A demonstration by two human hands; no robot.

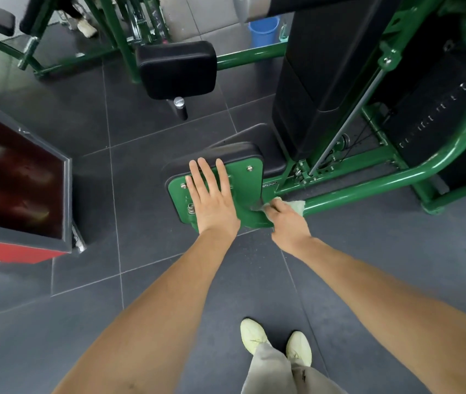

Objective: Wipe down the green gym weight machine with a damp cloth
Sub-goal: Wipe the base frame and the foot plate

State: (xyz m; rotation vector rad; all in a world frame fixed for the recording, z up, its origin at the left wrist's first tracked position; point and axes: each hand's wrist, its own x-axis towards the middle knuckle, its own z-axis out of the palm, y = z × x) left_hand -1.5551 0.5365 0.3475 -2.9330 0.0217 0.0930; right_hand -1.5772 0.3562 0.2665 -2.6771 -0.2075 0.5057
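Wiping underway at the green weight machine (368, 182): glossy painted tube frame, black vinyl pads, stacked plates behind. Left hand (211, 197) lies flat, fingers straight and spread, bracing the bolted green backing plate (254, 174) of a black pad. Right hand (290, 220) grips the pale, soft bunched cloth (297, 205) against the plate-to-tube junction; next move likely rubs along the tube.

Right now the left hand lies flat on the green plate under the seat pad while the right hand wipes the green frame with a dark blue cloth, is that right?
Not quite: the cloth is pale green, not dark blue, as the head view shows. The rest holds: the left hand lies flat on the green plate, and the right hand wipes the green frame with it.
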